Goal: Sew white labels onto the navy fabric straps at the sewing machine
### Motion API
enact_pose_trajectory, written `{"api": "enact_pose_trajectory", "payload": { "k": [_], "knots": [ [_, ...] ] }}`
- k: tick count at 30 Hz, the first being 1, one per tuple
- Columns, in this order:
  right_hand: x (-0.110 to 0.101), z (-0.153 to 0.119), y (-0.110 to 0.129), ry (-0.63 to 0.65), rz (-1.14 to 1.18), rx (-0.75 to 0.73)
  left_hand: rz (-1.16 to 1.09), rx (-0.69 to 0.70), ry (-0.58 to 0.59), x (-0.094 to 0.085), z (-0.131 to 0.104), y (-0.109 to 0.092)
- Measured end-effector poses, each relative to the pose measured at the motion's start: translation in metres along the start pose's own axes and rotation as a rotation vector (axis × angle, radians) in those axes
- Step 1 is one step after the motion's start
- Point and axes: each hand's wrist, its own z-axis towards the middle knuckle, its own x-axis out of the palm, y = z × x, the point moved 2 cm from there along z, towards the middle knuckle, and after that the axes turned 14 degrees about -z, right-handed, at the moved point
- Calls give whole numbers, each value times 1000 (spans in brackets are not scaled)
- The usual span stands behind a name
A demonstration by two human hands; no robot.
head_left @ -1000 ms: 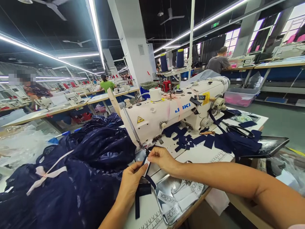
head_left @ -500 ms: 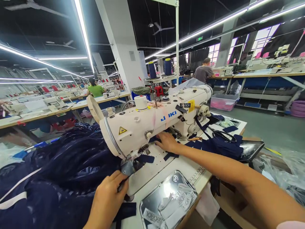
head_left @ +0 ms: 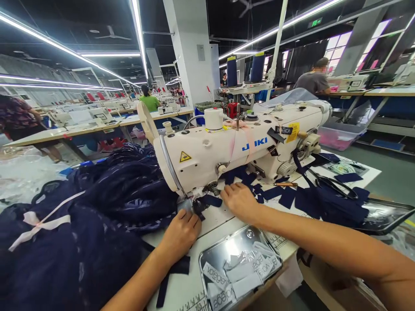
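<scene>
A white JUKI sewing machine (head_left: pixel 207 151) stands across the table. My left hand (head_left: pixel 183 231) is at the front of its needle area, beside the metal plate (head_left: pixel 184 206), with fingers closed; what they hold is hidden. On the machine bed, right of the needle, rests my right hand (head_left: pixel 241 201), fingers curled and pressed down; anything under them is out of sight. A small navy fabric piece (head_left: pixel 211 201) lies between the hands. More navy pieces (head_left: pixel 272 193) are scattered behind and right of my right hand. Dark navy garments (head_left: pixel 106 224) are heaped on the left.
A metal tray (head_left: pixel 240 235) of white printed labels (head_left: pixel 214 275) sits at the front edge. Scissors (head_left: pixel 337 183) and a wooden-handled tool (head_left: pixel 285 184) lie to the right. Navy thread cones (head_left: pixel 231 72) stand behind. Co-workers sit farther off; another person (head_left: pixel 22 116) is at far left.
My right hand has come out from under the machine arm toward the front of the bed. My left hand has moved closer to the needle area. The camera view has turned left.
</scene>
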Motion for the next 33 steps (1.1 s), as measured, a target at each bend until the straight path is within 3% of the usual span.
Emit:
{"api": "enact_pose_trajectory", "payload": {
  "k": [4,13,20,22,27,33],
  "knots": [
    [-2,-6,31,-59,14,-207,13,-15,20,-1,-2,-3],
    [5,-15,17,-138,85,-323,4,-50,4,-5,-7,-4],
    [-6,-9,29,-313,-68,-556,-19,-60,-4,-5,-9,-7],
    [-7,-4,35,-284,-37,-508,-20,-68,-3,-6,-11,-7],
    [-1,13,46,-63,277,-183,-24,-77,-70,-9,-16,-6],
    [1,25,53,146,598,-6,-30,-100,-139,-10,-17,-7]
  ]
}}
